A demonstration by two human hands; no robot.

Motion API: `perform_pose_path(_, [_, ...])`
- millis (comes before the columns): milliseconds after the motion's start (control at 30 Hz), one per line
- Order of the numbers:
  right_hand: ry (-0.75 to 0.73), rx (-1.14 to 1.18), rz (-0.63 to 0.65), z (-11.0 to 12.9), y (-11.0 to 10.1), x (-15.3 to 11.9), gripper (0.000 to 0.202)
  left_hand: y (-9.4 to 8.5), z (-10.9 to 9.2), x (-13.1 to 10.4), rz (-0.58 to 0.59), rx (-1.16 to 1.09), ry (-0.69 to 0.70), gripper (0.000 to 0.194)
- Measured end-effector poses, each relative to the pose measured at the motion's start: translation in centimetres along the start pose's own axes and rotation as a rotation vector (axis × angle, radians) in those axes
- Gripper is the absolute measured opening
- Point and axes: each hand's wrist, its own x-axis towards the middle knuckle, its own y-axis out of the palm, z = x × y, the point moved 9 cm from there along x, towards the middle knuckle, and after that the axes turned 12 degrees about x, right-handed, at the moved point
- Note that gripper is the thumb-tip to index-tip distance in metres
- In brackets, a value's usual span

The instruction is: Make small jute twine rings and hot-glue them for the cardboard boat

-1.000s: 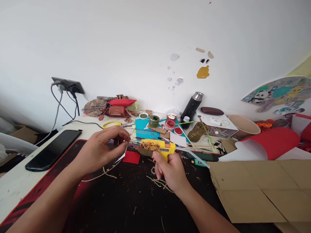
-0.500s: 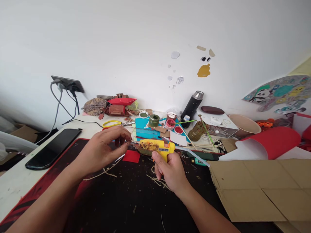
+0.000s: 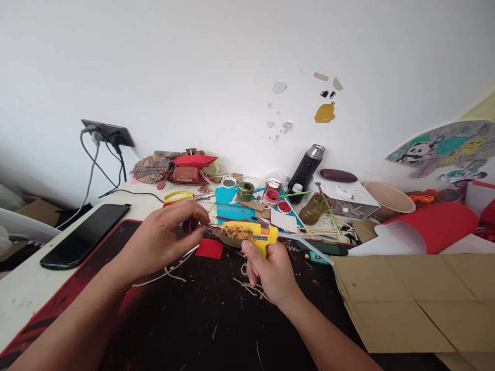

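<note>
My right hand (image 3: pixel 270 268) is wrapped round the handle of a yellow glue gun (image 3: pixel 243 233), whose front is stained brown. A clear glue stick (image 3: pixel 309 246) extends from its back. The nozzle points left, close to the fingertips of my left hand (image 3: pixel 166 234). Those fingers are bent and pinched near the nozzle; what they hold is too small to make out. Just below the nozzle a red square (image 3: pixel 209 249) lies on the black mat (image 3: pixel 185 319). Pieces of twine (image 3: pixel 253 289) lie by my right hand, and more twine runs under my left.
A phone (image 3: pixel 85 236) lies at the left. Behind my hands are yellow-handled pliers (image 3: pixel 178 197), paint jars (image 3: pixel 245 192), a jar with a brush (image 3: pixel 313 208) and a black flask (image 3: pixel 305 167). Cardboard (image 3: pixel 410 304) covers the right side, below a red sheet (image 3: pixel 444 226).
</note>
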Motion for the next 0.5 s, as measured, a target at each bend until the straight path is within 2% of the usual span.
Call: perform_pose_path(500, [-0.008,-0.013,0.013,0.10,0.06,0.01,0.074,-0.22,-0.20,-0.06,-0.034,0.022,0.057,0.009])
